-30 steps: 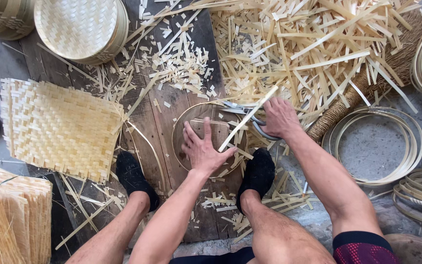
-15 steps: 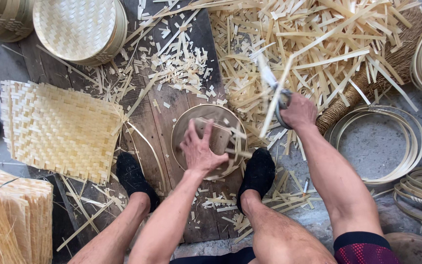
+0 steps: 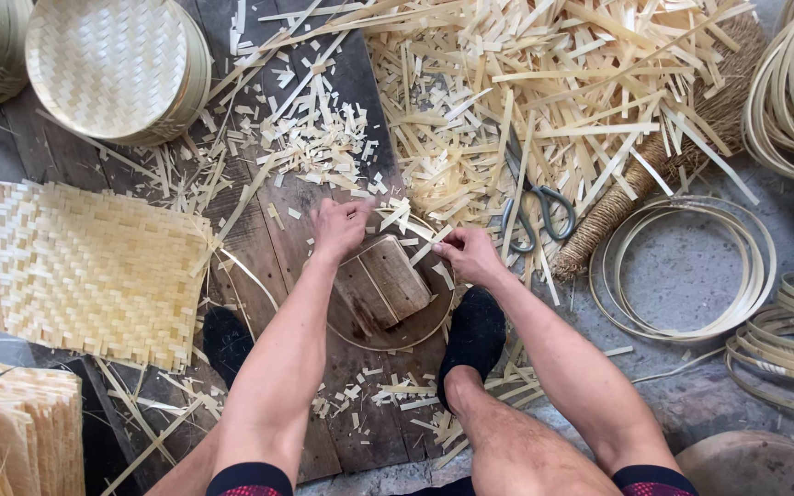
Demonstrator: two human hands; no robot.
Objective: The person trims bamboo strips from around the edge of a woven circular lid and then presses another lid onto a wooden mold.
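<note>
A thin bamboo hoop (image 3: 413,343) lies on the dark wooden board (image 3: 259,239) between my feet, ringed around a small wooden block (image 3: 383,285). My left hand (image 3: 337,228) pinches the hoop's far rim at the left. My right hand (image 3: 466,253) pinches the same rim a little to the right, where short pale strip ends stick out. Grey-handled scissors (image 3: 530,197) lie loose on the strips just beyond my right hand.
A square woven bamboo mat (image 3: 85,271) lies left. Stacked round woven trays (image 3: 112,69) sit at top left. A heap of cut strips (image 3: 544,83) fills the top. Loose hoops (image 3: 691,266) and coils (image 3: 792,83) lie right, beside a rope-bound bundle (image 3: 636,184).
My right hand has set the scissors down on the strips and dropped to the hoop's rim. My left hand has left the block's top and now grips the far rim.
</note>
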